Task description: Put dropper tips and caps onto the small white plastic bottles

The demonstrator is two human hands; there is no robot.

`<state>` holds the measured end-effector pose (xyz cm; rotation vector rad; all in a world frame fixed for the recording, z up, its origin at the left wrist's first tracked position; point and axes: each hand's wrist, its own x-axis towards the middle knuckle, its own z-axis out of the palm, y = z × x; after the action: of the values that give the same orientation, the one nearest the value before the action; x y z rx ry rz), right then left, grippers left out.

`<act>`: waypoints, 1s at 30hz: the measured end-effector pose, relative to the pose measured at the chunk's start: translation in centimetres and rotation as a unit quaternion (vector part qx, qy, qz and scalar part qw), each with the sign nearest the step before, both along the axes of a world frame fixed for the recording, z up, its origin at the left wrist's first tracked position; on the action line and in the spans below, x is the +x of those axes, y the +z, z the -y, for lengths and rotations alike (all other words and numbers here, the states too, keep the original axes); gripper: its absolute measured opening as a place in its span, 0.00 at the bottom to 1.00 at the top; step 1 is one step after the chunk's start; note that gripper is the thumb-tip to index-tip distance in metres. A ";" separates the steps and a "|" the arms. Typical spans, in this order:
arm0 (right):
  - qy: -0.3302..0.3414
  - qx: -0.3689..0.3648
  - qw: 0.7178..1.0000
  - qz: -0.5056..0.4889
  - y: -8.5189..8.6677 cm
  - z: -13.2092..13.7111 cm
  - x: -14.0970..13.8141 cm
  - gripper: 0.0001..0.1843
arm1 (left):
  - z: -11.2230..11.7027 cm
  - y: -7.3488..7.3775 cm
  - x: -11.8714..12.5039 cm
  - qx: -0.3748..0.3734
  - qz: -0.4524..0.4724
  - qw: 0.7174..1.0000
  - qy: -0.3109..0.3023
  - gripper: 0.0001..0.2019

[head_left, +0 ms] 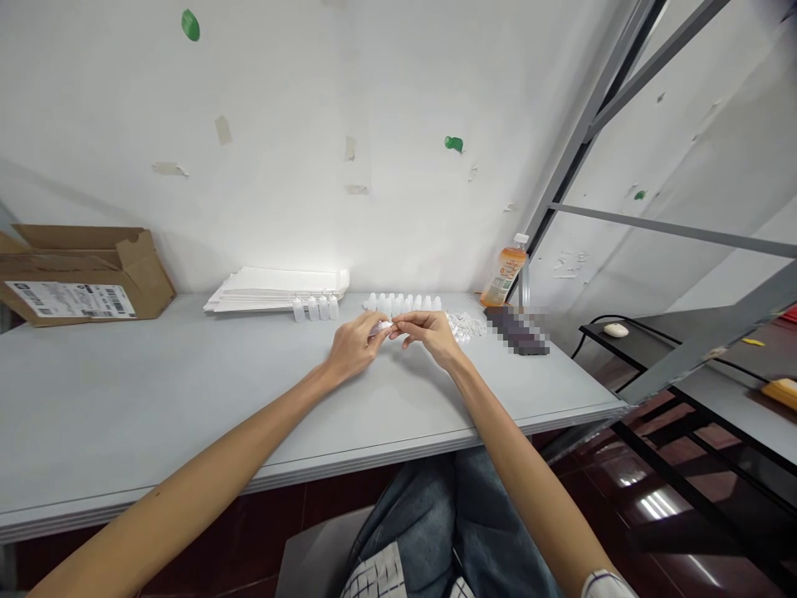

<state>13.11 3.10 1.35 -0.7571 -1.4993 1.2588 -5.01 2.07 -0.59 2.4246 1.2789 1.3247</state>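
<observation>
My left hand point(354, 345) and my right hand point(429, 332) meet over the middle of the grey table point(155, 407). Together they pinch a small white bottle point(381, 329) between their fingertips. Just behind the hands stands a row of several small white bottles point(404, 303). Three more white bottles point(315, 309) stand to the left of that row. A heap of small clear caps point(466, 325) lies right of my right hand.
A stack of flat white cartons point(274, 289) lies at the wall. An open cardboard box point(80, 274) sits far left. An orange drink bottle point(506, 272) stands beside a dark blurred object point(516, 330). Grey metal shelving point(685, 232) rises on the right.
</observation>
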 end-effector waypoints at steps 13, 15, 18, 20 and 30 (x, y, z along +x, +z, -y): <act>0.030 0.004 0.999 0.033 -0.1 0.0 0.1 0.16 | -0.2 0.0 -0.2 -0.023 -0.020 0.999 -0.010 0.12; 0.028 0.003 0.999 0.026 0.1 0.0 0.2 0.17 | -0.3 0.2 -0.2 -0.034 -0.016 0.999 -0.009 0.12; 0.009 0.009 1.000 0.021 0.3 0.0 0.4 0.19 | -0.4 0.4 -0.2 -0.034 -0.018 0.999 0.002 0.12; -0.007 0.015 1.000 0.025 0.4 -0.1 0.5 0.19 | -0.4 0.5 -0.3 -0.031 -0.021 0.999 0.009 0.13; -0.021 0.025 0.998 0.053 0.1 -0.2 0.2 0.16 | 0.0 0.5 0.1 -0.041 -0.012 0.999 -0.007 0.12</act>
<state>13.34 3.29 1.46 -0.8289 -1.5857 1.1599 -4.93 2.08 -0.06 2.3972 1.2921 1.2180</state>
